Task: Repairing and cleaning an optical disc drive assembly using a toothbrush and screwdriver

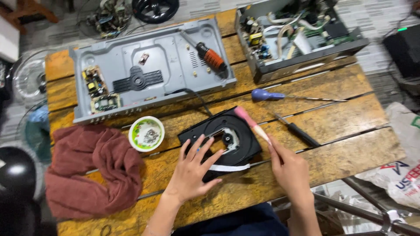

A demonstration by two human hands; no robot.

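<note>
**Black drive under left palm, pink brush angled in from the right**

Maroon cloth point(87, 168) bunched at the table's left edge, not touching either hand. Just right of it a small white-green bowl point(146, 133) holding what look like screws, close to the drive's left corner but apart from it

Left hand point(192, 168): fingers spread flat, pressing on the near-left part of the black disc drive point(227, 133). Open palm, nothing gripped, just pinning it. A white ribbon cable point(229, 167) sticks out from the drive's near edge, just right of the fingertips

Drive sits at table centre, directly ahead of both hands, turned diagonally: corners point toward and away from the person. Spindle hub and lens area are exposed in the middle

Right hand point(288, 168): closed around the lower end of a pink brush point(253, 124). Brush long axis runs from the hand up and left, pink end over the drive's far-right edge. Cannot tell if the tip touches the surface

Right hand is nearer the drive's right edge, left hand already on it

Further right, a black-handled screwdriver point(297, 131) lies diagonally just beyond the right hand; a blue-handled one point(297, 96) lies behind it, roughly crosswise. Grey chassis tray point(151, 70) and an opened player point(297, 37) sit at the far side, well apart from the hands
</note>
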